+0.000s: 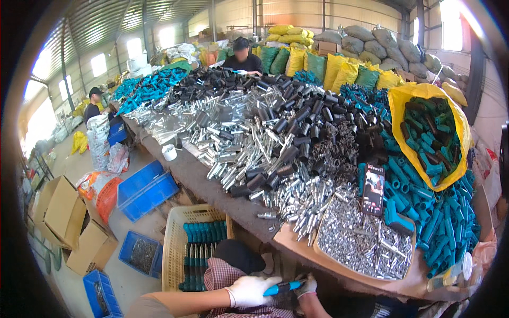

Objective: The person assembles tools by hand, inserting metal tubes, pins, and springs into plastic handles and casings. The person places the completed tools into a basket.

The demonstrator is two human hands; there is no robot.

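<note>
Low in front of me, my left hand (252, 290), in a white glove, is closed round one end of a teal-and-black handle (282, 288). My right hand (306, 286), also gloved, has its fingers closed at the handle's other end. The handle lies nearly level between both hands, above my lap; the glove covers part of it. Beside my left forearm stands a cream plastic crate (174, 233) with rows of similar teal-and-black handles (204, 233) laid inside. A checked cloth (228, 275) and something black show between crate and hands.
The long table carries heaps of metal tubes (238, 148), black sleeves (302, 114), teal handles (450, 228) and a tray of small metal parts (366, 244). A phone (373, 188) leans beside a yellow sack (461, 153). Blue bins (146, 188) are at left. Two people work farther off.
</note>
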